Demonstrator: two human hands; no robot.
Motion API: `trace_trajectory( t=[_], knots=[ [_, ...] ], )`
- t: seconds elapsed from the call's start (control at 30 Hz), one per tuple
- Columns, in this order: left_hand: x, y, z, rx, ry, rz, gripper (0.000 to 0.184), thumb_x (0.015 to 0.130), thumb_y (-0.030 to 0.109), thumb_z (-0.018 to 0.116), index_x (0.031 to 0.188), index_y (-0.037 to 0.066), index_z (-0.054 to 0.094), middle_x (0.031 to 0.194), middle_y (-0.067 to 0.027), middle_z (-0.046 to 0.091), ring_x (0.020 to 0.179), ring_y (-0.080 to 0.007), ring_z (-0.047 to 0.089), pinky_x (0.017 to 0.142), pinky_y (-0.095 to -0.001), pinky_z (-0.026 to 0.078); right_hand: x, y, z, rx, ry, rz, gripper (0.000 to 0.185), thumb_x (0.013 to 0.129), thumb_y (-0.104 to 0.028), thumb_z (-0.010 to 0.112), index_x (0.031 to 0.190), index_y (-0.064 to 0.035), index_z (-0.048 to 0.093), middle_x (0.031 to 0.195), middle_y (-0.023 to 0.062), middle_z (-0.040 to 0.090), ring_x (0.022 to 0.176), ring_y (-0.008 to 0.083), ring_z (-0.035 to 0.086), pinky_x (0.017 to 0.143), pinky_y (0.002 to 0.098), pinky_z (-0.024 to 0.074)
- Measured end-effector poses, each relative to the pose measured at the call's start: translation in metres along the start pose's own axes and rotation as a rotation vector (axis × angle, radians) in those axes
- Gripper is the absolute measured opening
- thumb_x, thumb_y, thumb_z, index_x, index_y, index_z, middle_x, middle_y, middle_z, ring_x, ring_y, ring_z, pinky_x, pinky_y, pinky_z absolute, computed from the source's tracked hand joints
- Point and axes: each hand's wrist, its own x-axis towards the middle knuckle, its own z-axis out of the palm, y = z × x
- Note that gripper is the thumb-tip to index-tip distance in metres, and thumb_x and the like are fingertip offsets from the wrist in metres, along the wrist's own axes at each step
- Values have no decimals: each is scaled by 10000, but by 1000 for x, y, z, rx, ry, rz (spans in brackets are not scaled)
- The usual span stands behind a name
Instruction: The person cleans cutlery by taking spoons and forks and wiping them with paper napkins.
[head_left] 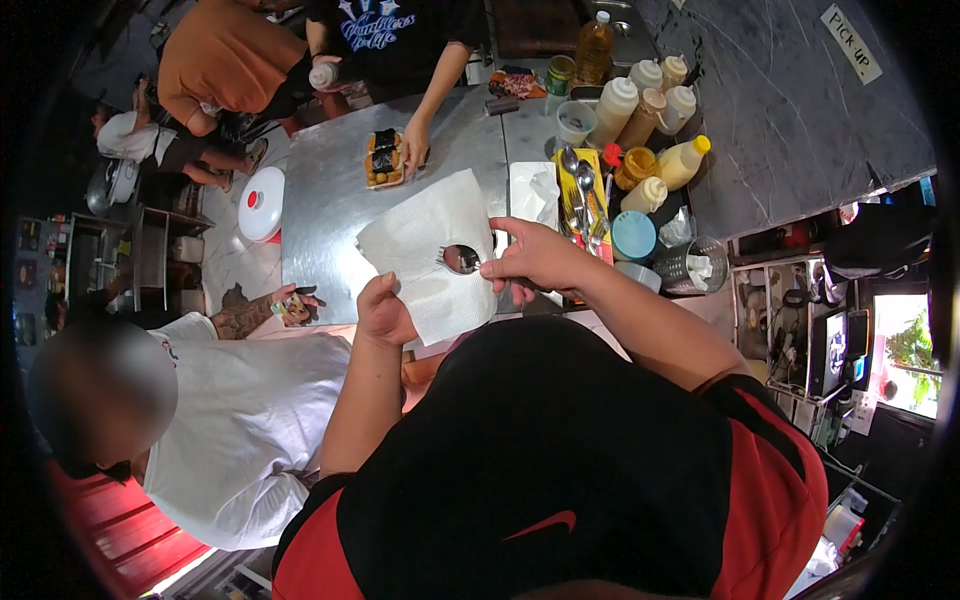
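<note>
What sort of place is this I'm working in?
Probably a small eatery's kitchen or food-prep area: a "PICK-UP" sign is on the dark surface at upper right, sauce-type squeeze bottles stand grouped below it, and a tray of food sits on the metal table.

The paper towel [415, 295] is white with a finely dimpled pattern, and the cutlery [462, 260] against it is silver. Beyond the paper towel, the tabletop [320, 200] is grey and the food [384, 159] golden brown with black strips; to the paper towel's right, a round lid [633, 235] is pale blue and a squeeze bottle [679, 165] creamy yellow.
</note>
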Motion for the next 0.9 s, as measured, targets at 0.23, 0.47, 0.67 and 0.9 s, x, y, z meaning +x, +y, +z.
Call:
trace_trajectory(
  t=[0.23,0.47,0.67,0.9],
  knots=[
    [10,5,27,-133,-40,39,913,960,622,601,1638,58,369,1593,-203,507,1458,-421,501,1223,-593,379,-5,-13,1,-84,25,-66,917,929,-192,799,1647,29,274,823,92,751,549,132,642,485,275,479],
    [24,5,27,-148,87,-56,835,1064,646,437,1602,8,414,1584,-223,513,1420,-416,544,1192,-579,432,-11,-21,6,-195,92,-96,919,955,-168,795,1658,38,239,830,83,746,574,119,646,519,267,486],
    [34,9,29,60,240,-196,638,1077,470,544,1475,-29,540,1438,-213,633,1257,-363,677,1057,-515,578,-10,-17,7,-247,136,-125,894,950,-156,793,1644,54,271,838,97,747,597,131,654,554,284,523],
    [31,-2,39,-112,186,-155,645,1059,485,569,1447,-29,548,1367,-210,659,1196,-354,704,1017,-505,605,-11,-17,10,-246,156,-146,876,946,-140,789,1639,53,289,842,106,748,614,128,654,561,291,536]
  ],
)
